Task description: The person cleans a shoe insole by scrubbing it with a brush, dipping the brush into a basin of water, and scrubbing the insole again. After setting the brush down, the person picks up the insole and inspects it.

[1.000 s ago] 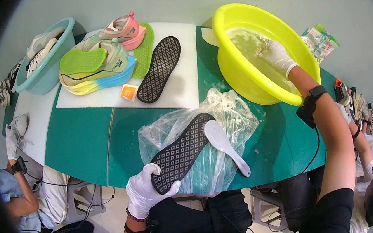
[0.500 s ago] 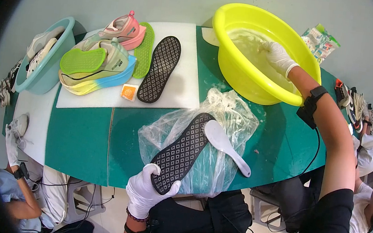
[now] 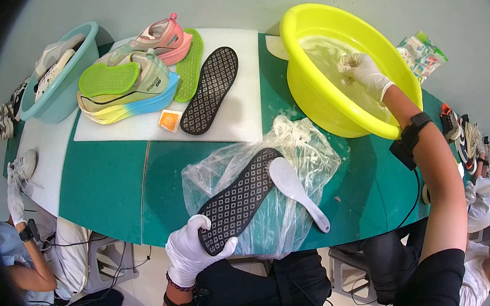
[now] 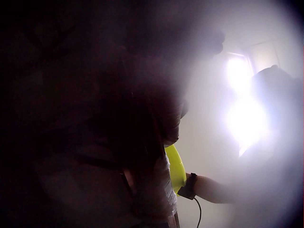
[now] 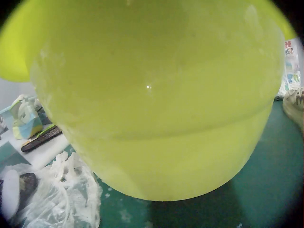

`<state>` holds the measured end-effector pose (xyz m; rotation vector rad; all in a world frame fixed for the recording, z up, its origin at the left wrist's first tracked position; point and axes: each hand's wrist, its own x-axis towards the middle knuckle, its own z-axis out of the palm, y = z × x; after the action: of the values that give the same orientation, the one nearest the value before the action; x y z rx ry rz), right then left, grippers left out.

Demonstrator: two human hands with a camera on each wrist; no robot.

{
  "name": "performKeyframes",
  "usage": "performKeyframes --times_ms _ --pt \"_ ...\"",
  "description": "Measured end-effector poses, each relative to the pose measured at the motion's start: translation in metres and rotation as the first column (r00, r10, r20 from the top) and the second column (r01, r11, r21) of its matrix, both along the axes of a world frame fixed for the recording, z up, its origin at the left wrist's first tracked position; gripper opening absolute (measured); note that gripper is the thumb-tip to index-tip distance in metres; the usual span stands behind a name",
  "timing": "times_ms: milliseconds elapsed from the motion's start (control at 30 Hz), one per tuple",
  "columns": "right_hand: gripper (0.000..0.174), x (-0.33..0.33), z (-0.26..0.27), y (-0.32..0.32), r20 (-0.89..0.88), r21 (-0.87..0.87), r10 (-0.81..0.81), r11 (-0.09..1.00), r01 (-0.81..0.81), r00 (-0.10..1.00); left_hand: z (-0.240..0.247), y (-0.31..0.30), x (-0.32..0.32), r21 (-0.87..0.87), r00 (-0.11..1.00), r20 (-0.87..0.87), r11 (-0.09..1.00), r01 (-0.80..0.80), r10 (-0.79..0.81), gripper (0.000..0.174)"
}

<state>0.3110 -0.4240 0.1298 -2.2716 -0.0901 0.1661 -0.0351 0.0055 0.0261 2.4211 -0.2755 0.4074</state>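
Note:
My gloved left hand [image 3: 191, 254] grips the near end of a black shoe insole [image 3: 238, 203] with a diamond grid, thumb on top. The insole slants over a clear plastic bag [image 3: 279, 228] at the table's front edge. A white spoon-shaped, long-handled tool [image 3: 292, 185] lies across the bag, its broad head overlapping the insole's far end. My gloved right hand [image 3: 365, 73] is inside the yellow basin [image 3: 316, 98], at the cloudy water, fingers bent. I cannot tell whether it holds anything. The right wrist view shows the basin's outer wall [image 5: 161, 109]; the left wrist view is mostly dark.
A second black insole [image 3: 210, 89], green insoles [image 3: 188, 66] and shoe parts [image 3: 138, 88] lie on a white board [image 3: 243, 111], with a small orange packet [image 3: 169, 121]. A blue-green basin [image 3: 76, 84] holds shoes at left. A printed bag [image 3: 421, 55] stands behind the yellow basin. Other people sit at both sides.
My right hand has shifted slightly inside the yellow basin, its fingers now showing more above the cloudy water. The left hand, insole and white tool stay in place.

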Motion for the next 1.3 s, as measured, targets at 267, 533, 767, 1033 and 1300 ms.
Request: performKeyframes --times_ms 267,533,767,1033,1300 --pt "0.038 0.009 -0.01 -0.004 -0.097 0.227 -0.053 0.971 0.074 0.994 0.0 0.0 0.0 -0.003 1.0 -0.006 1.0 0.0 0.0 0.066" --pt "0.044 0.004 -0.006 -0.003 -0.075 0.215 -0.046 0.975 0.062 0.996 -0.001 -0.001 0.0 -0.012 1.0 0.004 1.0 -0.007 0.007 0.064" --pt "0.047 0.005 -0.005 -0.001 -0.073 0.065 -0.125 0.989 0.13 0.989 -0.001 -0.001 -0.001 0.0 1.0 0.017 1.0 -0.019 0.019 0.064" --pt "0.034 0.002 -0.002 -0.001 -0.041 0.008 -0.121 0.993 0.121 0.992 -0.003 -0.001 0.001 -0.001 0.999 0.043 1.0 -0.016 0.017 0.063" --pt "0.036 -0.001 0.012 -0.006 0.206 -0.149 -0.171 0.968 0.204 0.963 0.001 -0.001 0.001 -0.016 0.998 0.058 1.0 -0.009 0.01 0.061"
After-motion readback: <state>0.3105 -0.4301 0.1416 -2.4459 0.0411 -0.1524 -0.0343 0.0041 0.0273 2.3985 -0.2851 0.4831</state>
